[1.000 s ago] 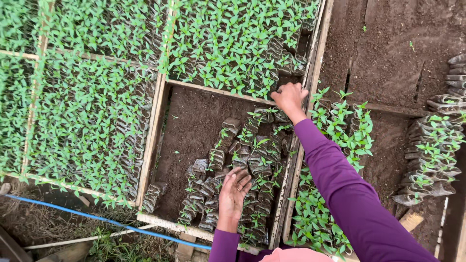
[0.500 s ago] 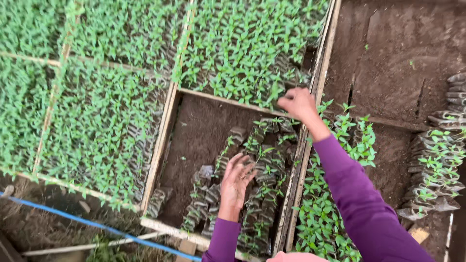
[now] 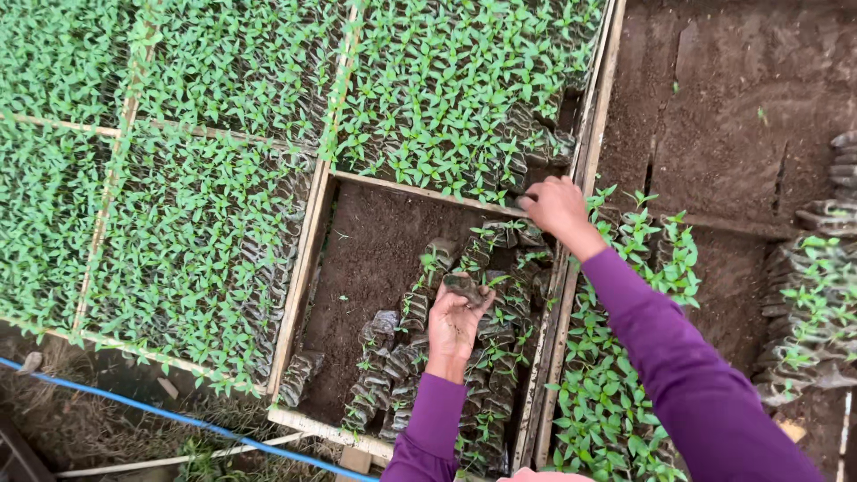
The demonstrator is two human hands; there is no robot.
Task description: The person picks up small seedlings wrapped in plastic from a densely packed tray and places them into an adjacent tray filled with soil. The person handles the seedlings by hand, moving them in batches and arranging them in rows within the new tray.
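Looking down on my half-filled wooden-framed seedling bed [image 3: 308,259], bare dark soil on its near-left part, rows of small dark soil-filled nursery bags with green seedlings [image 3: 500,357] packed along its right side.

Left hand [image 3: 453,326]: over the middle of that frame, fingers curled up around one small dark soil-filled seedling bag [image 3: 463,286], grasping it from below. The bag sits at my fingertips, just above the packed rows, tilted rather than upright. Purple sleeve runs back toward the frame's near edge.

Right hand [image 3: 558,207]: at the frame's far right corner, fingers pinched down on the top of a bag in the back row. I cannot tell whether it truly grips that bag or only touches it; the fingertips are hidden among the leaves.

Around the frame: beyond its far rail, a dense bed of green seedlings [image 3: 464,89]. To its left, more full green seedling beds [image 3: 178,232] split by thin wooden slats. Just right of its right rail, a strip of taller leafy seedlings [image 3: 616,393]. Further right, bare brown earth [image 3: 732,116] and a stack of bagged seedlings lying on their sides [image 3: 817,303]. Near the frame's near-left corner, a blue hose [image 3: 161,412] crosses the ground.
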